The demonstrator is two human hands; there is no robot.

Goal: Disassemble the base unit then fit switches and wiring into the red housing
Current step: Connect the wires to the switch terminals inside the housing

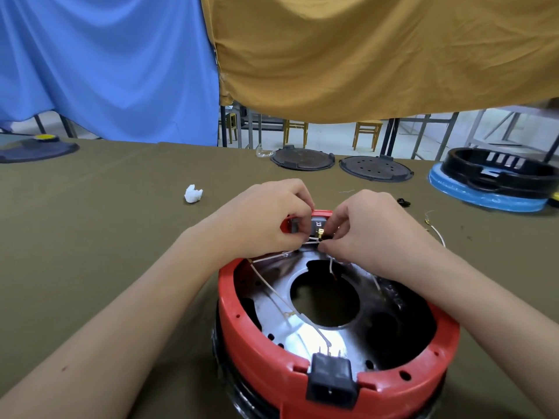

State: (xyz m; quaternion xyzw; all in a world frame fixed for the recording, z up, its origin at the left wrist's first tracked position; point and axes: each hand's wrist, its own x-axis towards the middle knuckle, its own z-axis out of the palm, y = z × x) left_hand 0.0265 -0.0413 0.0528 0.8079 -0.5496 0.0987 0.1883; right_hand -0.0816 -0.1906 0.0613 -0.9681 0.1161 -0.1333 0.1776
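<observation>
The round red housing [257,343] stands upside down in front of me, its shiny metal inside and centre hole showing. A black power socket [331,379] sits in its near rim. At the far rim a grey switch block [317,226] with brass terminals is set in the red wall. My left hand [269,219] grips the far rim and the switch block from the left. My right hand [372,234] pinches a white wire [331,266] at the terminals. More white wires [272,288] trail across the metal inside.
Two dark round plates [302,159] [376,167] lie at the table's far side. A black ring on a blue base [496,179] stands far right. A white crumpled wad [193,194] lies left of my hands. A loose wire [435,231] and a small black part [403,202] lie to the right.
</observation>
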